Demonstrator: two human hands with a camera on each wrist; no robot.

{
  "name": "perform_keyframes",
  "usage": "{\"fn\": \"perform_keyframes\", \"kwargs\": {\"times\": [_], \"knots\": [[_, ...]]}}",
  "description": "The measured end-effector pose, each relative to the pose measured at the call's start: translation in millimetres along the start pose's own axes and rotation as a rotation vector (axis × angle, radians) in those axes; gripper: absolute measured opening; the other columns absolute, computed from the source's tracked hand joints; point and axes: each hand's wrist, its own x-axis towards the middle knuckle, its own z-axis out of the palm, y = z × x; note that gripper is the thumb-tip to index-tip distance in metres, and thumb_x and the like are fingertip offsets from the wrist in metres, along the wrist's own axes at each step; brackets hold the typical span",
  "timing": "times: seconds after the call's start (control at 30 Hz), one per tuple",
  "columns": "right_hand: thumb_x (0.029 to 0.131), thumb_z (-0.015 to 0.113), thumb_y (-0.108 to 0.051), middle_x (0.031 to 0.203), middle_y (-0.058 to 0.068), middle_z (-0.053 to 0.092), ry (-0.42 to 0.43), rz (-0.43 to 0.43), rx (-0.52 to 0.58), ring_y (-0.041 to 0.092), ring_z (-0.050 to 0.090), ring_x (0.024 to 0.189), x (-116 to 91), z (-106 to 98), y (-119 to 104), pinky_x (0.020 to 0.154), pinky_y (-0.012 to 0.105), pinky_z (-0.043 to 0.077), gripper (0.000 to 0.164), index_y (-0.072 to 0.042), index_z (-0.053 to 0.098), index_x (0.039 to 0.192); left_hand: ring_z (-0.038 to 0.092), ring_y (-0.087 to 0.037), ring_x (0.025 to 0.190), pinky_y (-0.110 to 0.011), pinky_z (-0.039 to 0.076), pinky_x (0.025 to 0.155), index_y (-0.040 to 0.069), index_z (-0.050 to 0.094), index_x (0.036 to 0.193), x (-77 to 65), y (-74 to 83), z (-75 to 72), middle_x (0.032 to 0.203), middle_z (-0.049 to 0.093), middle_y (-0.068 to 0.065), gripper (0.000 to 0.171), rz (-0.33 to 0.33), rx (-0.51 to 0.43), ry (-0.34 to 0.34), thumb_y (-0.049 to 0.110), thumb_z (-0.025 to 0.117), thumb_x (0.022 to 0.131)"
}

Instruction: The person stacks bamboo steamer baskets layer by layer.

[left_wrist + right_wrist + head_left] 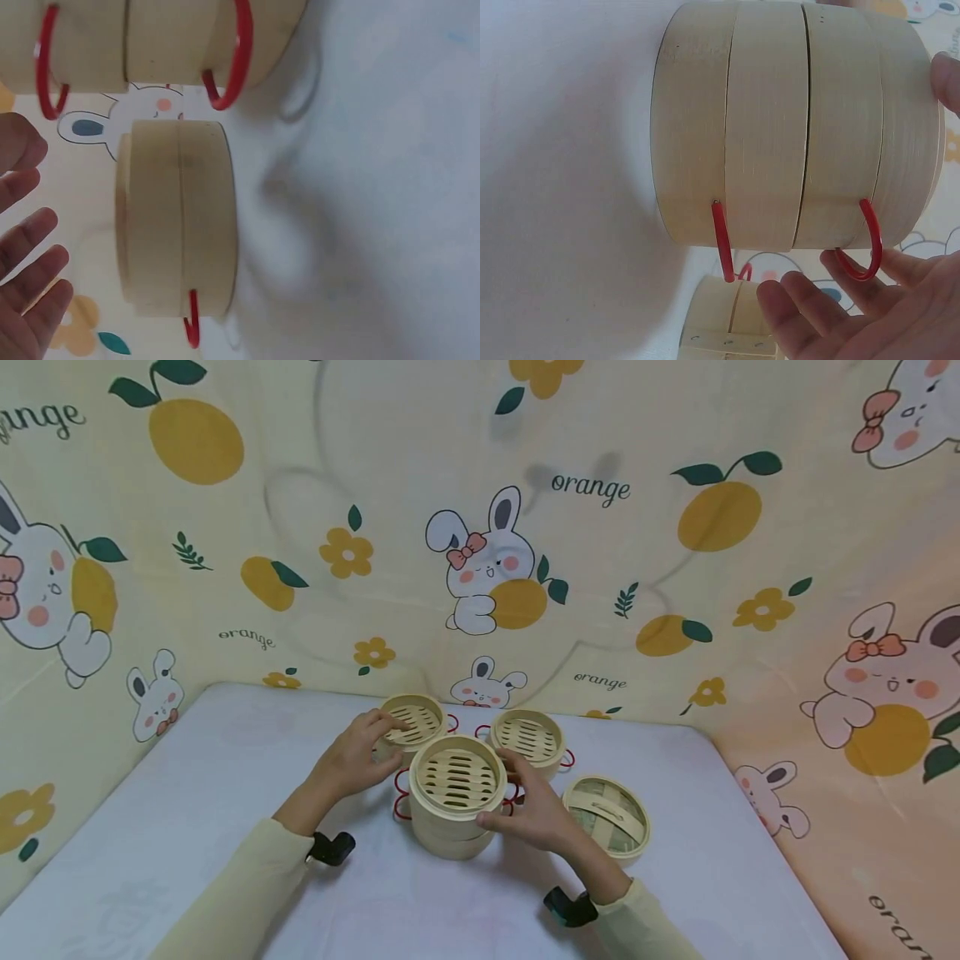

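Observation:
A two-tier stack of round bamboo steamer baskets (pixel 459 777) stands upright on the table, with red loop handles on its sides. My right hand (pixel 536 810) is spread around the upper basket's right side. In the right wrist view, the thumb (pixel 946 81) lies at the top rim and the fingers (pixel 802 300) extend near a red handle (pixel 874 244). To the left of the stack, my left hand (pixel 360 756) has its fingers outstretched and holds nothing. They overlap the back left steamer basket (pixel 420 714) in the head view.
Another steamer basket (pixel 528 731) with red handles sits behind the stack to the right. A round bamboo lid (pixel 611 814) with a strap across it lies right of my right hand. The white-covered table (pixel 187 860) ends at a patterned cloth backdrop (pixel 405 527).

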Motion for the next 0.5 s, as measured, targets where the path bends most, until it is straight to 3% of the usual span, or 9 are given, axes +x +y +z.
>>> {"fn": "perform_keyframes", "kwargs": {"times": [0.17,0.5], "knots": [[0.066,0.088,-0.03,0.132,0.003,0.055,-0.001,0.01,0.015,0.025,0.054,0.12,0.9,0.0,-0.9,0.102,0.052,0.042,0.093,-0.02,0.038,0.144,0.057,-0.027,0.11,-0.047,0.05,0.092,0.012,0.065,0.115,3.5,-5.9,5.2,0.112,0.062,-0.01,0.037,-0.056,-0.008,-0.058,0.019,0.07,0.079],[0.066,0.087,-0.033,0.131,0.002,0.055,-0.001,0.016,0.007,0.023,0.054,0.12,0.4,0.4,-0.9,0.099,0.049,0.043,0.092,-0.021,0.039,0.144,0.058,-0.025,0.109,-0.045,0.051,0.092,0.013,0.066,0.111,9.9,-17.5,16.3,0.111,0.063,-0.003,0.036,-0.085,0.029,-0.121,0.018,0.072,0.076]]}}
